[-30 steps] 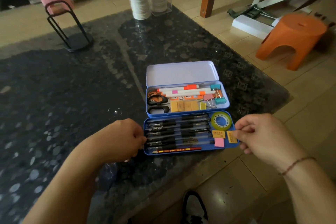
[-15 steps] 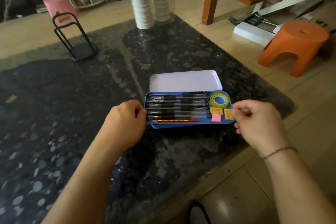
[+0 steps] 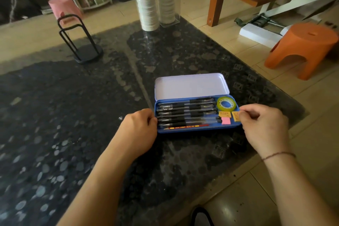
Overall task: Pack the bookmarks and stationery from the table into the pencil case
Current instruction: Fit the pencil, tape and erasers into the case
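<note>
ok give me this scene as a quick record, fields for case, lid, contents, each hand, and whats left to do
case: blue pencil case on the dark table
lid: open, tilted back
contents: black pens, red pencil, tape roll, yellow and pink erasers
left hand: grips the case's left end
right hand: grips the case's right end
left to do: probably shut the lid

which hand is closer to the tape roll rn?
Right. The right hand grips the tray's right end, just below and right of the tape roll. The left hand holds the tray's opposite, left end, across the row of pens.
</note>
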